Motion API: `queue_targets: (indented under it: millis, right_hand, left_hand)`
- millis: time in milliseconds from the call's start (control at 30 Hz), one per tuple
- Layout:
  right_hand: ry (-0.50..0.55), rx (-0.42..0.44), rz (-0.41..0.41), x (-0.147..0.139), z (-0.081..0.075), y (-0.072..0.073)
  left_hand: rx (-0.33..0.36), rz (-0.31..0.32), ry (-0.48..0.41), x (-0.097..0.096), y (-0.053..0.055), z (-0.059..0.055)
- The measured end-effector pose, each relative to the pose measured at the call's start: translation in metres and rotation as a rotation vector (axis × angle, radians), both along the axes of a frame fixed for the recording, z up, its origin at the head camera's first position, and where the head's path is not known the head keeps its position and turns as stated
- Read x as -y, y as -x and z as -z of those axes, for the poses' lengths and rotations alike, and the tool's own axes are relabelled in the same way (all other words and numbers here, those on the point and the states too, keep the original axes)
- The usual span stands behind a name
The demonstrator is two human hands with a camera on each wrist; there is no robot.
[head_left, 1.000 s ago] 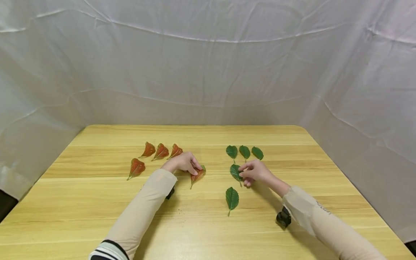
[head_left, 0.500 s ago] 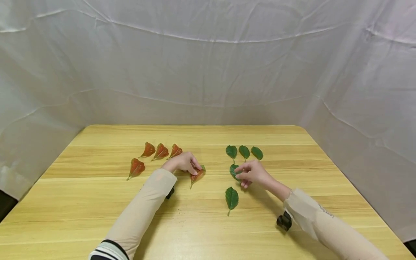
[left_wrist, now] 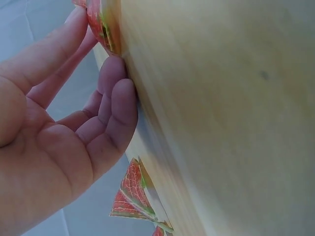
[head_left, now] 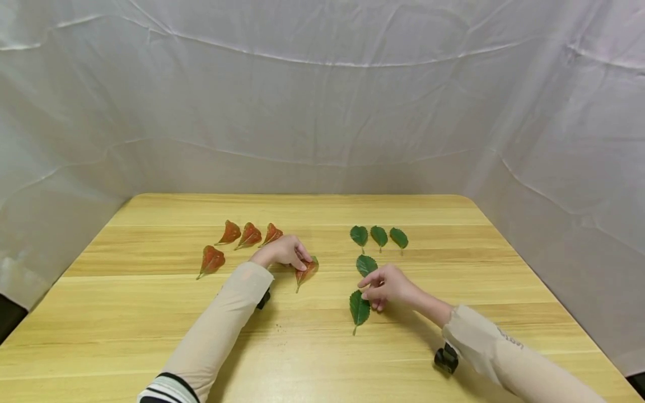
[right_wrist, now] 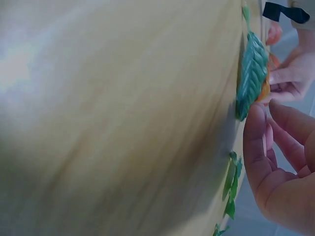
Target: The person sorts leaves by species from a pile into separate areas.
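Observation:
My left hand (head_left: 286, 252) pinches a red leaf (head_left: 308, 273) lying near the middle of the table; in the left wrist view thumb and forefinger meet at the red leaf (left_wrist: 105, 24). The right hand (head_left: 392, 289) hovers beside the nearest green leaf (head_left: 359, 309), thumb and forefinger slightly apart at its upper edge. That same green leaf (right_wrist: 252, 73) shows tip toward the fingers in the right wrist view. Just behind, another green leaf (head_left: 365, 265) lies partly covered by the right hand.
At the back left, a row of red leaves (head_left: 249, 234) lies, with one red leaf (head_left: 211, 259) in front of it. Several green leaves (head_left: 379, 235) form a row at the back right. Pale curtains (head_left: 322, 112) surround the wooden table (head_left: 312, 358).
The right hand has left the middle green leaf and come toward me, to the nearest green leaf. The left hand has stayed on its red leaf.

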State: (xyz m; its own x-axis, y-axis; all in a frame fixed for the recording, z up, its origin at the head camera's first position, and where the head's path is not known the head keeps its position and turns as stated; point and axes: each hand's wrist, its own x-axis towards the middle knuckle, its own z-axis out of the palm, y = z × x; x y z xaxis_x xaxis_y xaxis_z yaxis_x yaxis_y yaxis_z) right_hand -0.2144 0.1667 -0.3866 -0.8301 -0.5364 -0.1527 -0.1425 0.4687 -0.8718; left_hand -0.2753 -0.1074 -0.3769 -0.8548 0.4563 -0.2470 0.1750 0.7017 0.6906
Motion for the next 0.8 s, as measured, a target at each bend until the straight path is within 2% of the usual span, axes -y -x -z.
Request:
queue_targets:
  millis: [200, 500, 700, 800]
  right_hand:
    - [-0.033, -0.003, -0.056, 0.0009, 0.0050, -0.0031]
    - [-0.067, -0.082, -0.099, 0.0005, 0.0091, -0.0045]
    - [-0.079, -0.101, -0.096, 0.0020, 0.0089, -0.0061]
    - [-0.084, -0.108, -0.100, 0.0031, 0.0079, -0.0069]
  left_hand:
    - [0.038, -0.030, -0.020, 0.0013, -0.0001, 0.0011]
    - [0.086, -0.109, -0.089, 0.0038, -0.0024, 0.0024]
    - [0.110, -0.126, -0.096, 0.0014, -0.0035, 0.0018]
    - [0.127, -0.109, -0.088, -0.0015, -0.0039, 0.0022]
